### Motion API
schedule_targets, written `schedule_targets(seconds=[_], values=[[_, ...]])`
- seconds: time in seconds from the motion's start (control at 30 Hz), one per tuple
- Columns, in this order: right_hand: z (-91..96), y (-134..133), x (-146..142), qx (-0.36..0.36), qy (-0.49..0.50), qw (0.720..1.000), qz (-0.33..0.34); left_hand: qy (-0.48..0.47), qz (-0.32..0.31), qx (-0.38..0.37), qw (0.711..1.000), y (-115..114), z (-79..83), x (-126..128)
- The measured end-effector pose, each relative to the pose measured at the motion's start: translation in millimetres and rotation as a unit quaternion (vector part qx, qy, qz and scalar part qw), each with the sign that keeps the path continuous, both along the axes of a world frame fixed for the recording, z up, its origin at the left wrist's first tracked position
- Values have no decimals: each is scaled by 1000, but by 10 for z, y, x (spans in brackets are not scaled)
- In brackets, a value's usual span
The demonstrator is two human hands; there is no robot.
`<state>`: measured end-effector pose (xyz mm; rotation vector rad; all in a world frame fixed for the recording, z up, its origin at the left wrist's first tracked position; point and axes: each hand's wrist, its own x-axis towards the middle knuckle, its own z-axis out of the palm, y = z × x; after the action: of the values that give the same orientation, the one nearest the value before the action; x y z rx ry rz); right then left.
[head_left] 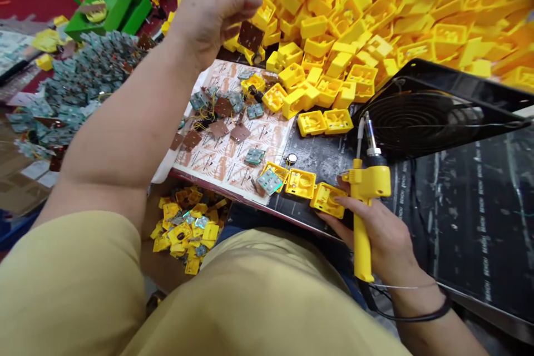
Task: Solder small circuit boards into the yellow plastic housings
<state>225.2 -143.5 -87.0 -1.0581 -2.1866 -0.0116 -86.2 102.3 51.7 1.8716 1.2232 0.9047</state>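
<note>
My left hand (214, 8) is raised at the far side of the work mat, its fingers pinched together. Just under the fingertips a brown circuit board (250, 36) appears to hang, though the wires are hard to make out. My right hand (379, 228) grips a yellow soldering gun (362, 222), tip pointing up and away. Its thumb and fingers also touch the rightmost yellow case (328, 200) of a short row at the table edge. Beside that lies a middle case (300, 183); a green circuit board (270, 181) rests on the left one, near a small round speaker (292, 159).
Loose yellow cases (325, 28) are heaped at the back. A black fan (417, 111) stands on the right. Wired boards (223, 105) lie on the patterned mat (267, 133); more boards (83, 83) are piled left. Below the edge, a box (154, 267) holds cases and boards.
</note>
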Motion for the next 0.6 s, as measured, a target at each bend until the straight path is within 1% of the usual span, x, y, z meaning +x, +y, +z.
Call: schedule_targets(seconds=[0.03,0.07,0.1,0.2,0.27,0.33,0.4,0.5,0.57,0.6], values=[[1,0,0,0,2,1000,0,-84,13,-12,996,-4,13,15],[3,0,1,0,3,1000,0,-152,41,-26,987,-15,-8,42],[5,-1,3,0,3,1000,-2,-173,35,-47,983,-34,-56,79],[6,-7,7,8,2,1000,-10,-120,-7,-128,984,-173,-265,238],[0,-6,-2,16,3,1000,-17,-91,-15,-129,987,-336,-358,357],[-3,2,-30,27,7,999,-29,-54,-35,-136,989,-534,-369,465],[9,15,-75,34,7,999,-41,-30,-74,-170,982,-742,-322,562],[72,17,-128,31,-2,999,-40,-22,-155,-248,956,-1020,-275,719],[143,-14,-109,31,11,999,-40,16,-215,-264,940,-1176,-322,838],[186,-47,-76,33,27,998,-47,53,-242,-245,937,-1247,-371,896]])
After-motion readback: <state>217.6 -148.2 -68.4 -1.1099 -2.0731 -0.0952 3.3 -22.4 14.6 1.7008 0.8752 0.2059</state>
